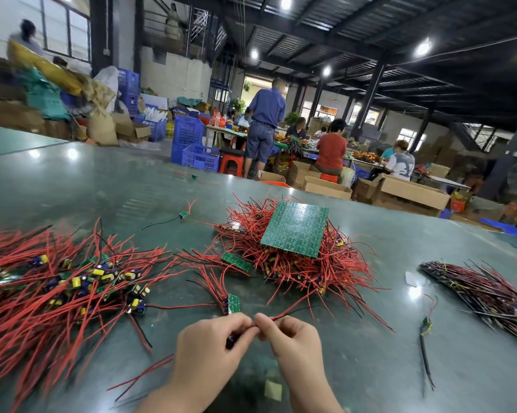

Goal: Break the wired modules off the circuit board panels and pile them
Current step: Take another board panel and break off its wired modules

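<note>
Seen from the head camera, a worker's left hand (209, 350) and right hand (293, 338) meet fingertip to fingertip low over a green bench (370, 353), both curled shut on a small wired module (232, 339) that is mostly hidden by the fingers, its red wire (293, 312) trailing out to the right. Just beyond the knuckles a short strip of modules (233, 303) stands on edge. A pile of separated modules (66, 281) with yellow and blue components spreads to the left, reaching the bench's near edge; a heap of wired panels (296, 263) lies ahead, topped by a green circuit board panel (294, 229) tilted solder side up. A darker bundle of panels (483, 290) lies at the right. Bare bench opens between the heaps and far toward the left rear, where a stray module (184, 215) lies apart. No writing on the boards is legible.
</note>
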A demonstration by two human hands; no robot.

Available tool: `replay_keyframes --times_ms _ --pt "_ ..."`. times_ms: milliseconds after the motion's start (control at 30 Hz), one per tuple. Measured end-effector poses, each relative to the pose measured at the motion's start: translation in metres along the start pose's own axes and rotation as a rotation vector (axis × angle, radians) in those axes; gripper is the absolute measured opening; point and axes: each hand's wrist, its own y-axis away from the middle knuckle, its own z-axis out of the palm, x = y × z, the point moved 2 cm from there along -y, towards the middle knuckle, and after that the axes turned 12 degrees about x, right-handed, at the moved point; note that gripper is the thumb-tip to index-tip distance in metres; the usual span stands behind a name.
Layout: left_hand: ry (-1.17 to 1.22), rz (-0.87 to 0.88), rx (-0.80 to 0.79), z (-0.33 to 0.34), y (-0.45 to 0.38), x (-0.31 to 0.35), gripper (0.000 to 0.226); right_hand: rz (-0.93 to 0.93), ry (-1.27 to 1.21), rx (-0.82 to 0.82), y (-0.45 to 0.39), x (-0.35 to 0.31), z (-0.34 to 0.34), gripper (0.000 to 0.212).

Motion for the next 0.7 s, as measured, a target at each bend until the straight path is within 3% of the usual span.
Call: replay_keyframes --times_ms 200,433,600,700 --pt "0.215 -0.139 0.005 -0.001 -0.007 -0.005 0.016 0.025 -0.137 0.042 -0.005 -0.003 -0.007 0.026" --pt "0.269 -0.172 -0.028 0.002 -0.008 -0.008 0.016 0.115 -0.234 0.058 -0.007 0.000 -0.007 0.025" --pt "0.260 -0.208 -0.026 -0.002 -0.013 -0.016 0.015 0.248 -0.372 0.205 -0.023 0.002 -0.028 0.018" --pt "0.123 -0.106 -0.071 0.000 -0.012 -0.016 0.013 0.281 -0.439 0.238 -0.026 0.004 -0.031 0.021"
